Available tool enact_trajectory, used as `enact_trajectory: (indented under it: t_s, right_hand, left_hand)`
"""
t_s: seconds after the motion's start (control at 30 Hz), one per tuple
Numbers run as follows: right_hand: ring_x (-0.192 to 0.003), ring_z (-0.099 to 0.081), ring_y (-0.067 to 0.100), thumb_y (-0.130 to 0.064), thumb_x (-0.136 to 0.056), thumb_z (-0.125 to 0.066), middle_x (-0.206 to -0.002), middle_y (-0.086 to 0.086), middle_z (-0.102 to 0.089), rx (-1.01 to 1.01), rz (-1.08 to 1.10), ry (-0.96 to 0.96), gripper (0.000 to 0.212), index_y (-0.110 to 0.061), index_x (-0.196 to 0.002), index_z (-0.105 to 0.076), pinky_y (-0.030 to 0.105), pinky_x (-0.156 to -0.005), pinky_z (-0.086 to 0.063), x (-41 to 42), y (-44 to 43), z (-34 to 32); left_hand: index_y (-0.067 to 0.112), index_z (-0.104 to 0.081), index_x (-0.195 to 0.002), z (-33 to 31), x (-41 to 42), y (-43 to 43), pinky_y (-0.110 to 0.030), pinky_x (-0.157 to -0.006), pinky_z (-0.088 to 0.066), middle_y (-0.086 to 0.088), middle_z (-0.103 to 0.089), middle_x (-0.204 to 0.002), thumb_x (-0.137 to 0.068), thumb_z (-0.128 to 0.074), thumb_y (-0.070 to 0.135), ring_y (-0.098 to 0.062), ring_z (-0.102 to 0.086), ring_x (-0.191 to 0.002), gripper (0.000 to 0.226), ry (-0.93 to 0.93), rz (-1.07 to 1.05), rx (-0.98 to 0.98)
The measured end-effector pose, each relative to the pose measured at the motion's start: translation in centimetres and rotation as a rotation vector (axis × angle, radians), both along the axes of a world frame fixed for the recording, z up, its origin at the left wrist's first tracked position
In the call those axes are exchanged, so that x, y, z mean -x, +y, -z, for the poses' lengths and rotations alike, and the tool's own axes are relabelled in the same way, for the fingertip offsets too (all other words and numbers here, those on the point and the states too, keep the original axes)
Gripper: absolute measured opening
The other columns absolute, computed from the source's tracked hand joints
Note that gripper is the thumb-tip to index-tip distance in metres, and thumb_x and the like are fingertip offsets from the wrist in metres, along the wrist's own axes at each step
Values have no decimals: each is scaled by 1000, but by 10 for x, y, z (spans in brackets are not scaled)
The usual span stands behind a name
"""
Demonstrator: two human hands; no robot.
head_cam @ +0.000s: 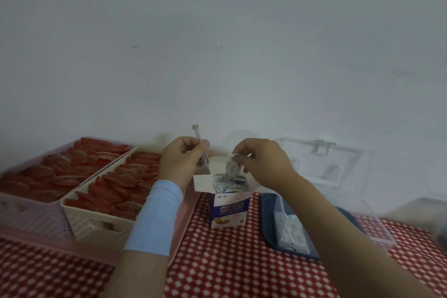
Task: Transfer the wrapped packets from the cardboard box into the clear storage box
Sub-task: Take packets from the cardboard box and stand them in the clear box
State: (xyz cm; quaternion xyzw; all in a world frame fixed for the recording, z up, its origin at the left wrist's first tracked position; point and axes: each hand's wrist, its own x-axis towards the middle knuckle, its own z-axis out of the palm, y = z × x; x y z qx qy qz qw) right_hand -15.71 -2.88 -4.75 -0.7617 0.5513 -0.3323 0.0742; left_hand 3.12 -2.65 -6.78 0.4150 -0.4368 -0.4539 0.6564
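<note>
My right hand [261, 164] was directly above the open cardboard box [226, 201], its fingers [238, 158] pinched together on a wrapped packet [231, 168] that stood partly out of the box mouth, its lower end among the others. My left hand [183, 159] hung just to the left of that pinch, closed around a few thin packets [200, 145] whose ends stuck up above my knuckles; I could not tell how many.

Below my right fingers the box looked well filled with white and blue wrappers, so I judged most of the job was ahead. The clear storage box [377, 225] sat to the right of my right hand on the red-patterned tabletop [229, 268], with its transparent lid [324, 164] leaning open behind it. Inside it some flat wrapped packets [292, 232] lay on the dark blue base, so at least a small batch seemed already moved over.

What I held in both hands had yet to go across. To the left of my left hand stood baskets [96, 220] of red packs, which had no part in this.
</note>
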Motion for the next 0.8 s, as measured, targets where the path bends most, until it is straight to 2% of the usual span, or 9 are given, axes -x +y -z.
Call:
enact_trajectory:
  t_s: [0.1,0.2,0.3,0.33,0.4,0.53,0.63,0.7,0.8]
  right_hand:
    - [-76,-63,3,-36,-91,-69,-89,-15,-70,-47,27,21,7,-38,-85,-67,25,-68,-50,3,1,-1]
    - [-83,-65,9,-25,-92,-69,-91,-9,-72,-66,-31,-164,9,-29,-84,-67,25,-74,-51,6,2,-7]
    - [-79,-70,18,-13,-92,-68,-82,0,-74,-52,-88,-280,9,-18,-84,-68,34,-81,-58,11,5,-17]
    - [-75,-71,20,-9,-93,-67,-80,3,-75,-53,-117,-336,9,-14,-85,-68,35,-78,-59,12,5,-20]
    - [-67,-70,17,-4,-94,-65,-78,5,-76,-78,-180,-437,9,-10,-87,-68,27,-66,-56,13,10,-27]
    - [-68,-66,12,-3,-94,-64,-80,9,-75,-115,-250,-534,7,-5,-94,-71,23,-63,-51,10,18,-34]
    - [-64,-61,9,-3,-93,-65,-74,3,-72,-80,-265,-572,8,0,-96,-72,17,-62,-49,5,21,-32]
    - [-63,-61,10,-3,-93,-65,-74,1,-72,-70,-262,-604,8,1,-96,-71,18,-63,-51,3,23,-29]
    - [-65,-66,8,-4,-93,-65,-79,1,-74,-68,-225,-624,8,0,-98,-71,18,-63,-53,4,27,-24]
  left_hand:
    - [2,-60,-94,1,-2,-2,-35,-69,-61,-23,-70,-98,-88,-72,7,-27,-76,-82,15,8,-7,0]
    - [2,-59,-91,2,-1,-2,-38,-73,-61,-23,-71,-99,-88,-73,7,-27,-76,-82,15,-2,-1,-8]
    - [2,-60,-90,1,-1,-1,-43,-79,-61,-21,-72,-98,-88,-73,9,-27,-76,-82,15,-29,-10,8]
    - [-1,-61,-93,0,-1,0,-44,-80,-60,-20,-73,-98,-88,-73,9,-27,-76,-83,17,-35,-11,11]
    - [-3,-61,-97,-2,0,2,-44,-79,-61,-19,-74,-98,-88,-74,9,-27,-76,-85,20,-20,21,-7]
    - [0,-60,-97,-8,3,15,-35,-68,-62,-18,-74,-103,-91,-65,8,-23,-75,-82,11,105,362,-71]
    - [-5,-59,-112,-10,13,23,-36,-71,-63,-19,-73,-103,-84,-62,18,-27,-74,-87,36,166,603,-89]
    - [-4,-61,-115,-10,21,26,-38,-77,-63,-17,-74,-106,-82,-62,21,-30,-74,-92,41,209,664,-101]
    - [0,-65,-111,-9,30,27,-37,-78,-61,-17,-74,-105,-81,-61,21,-27,-75,-93,37,263,671,-110]
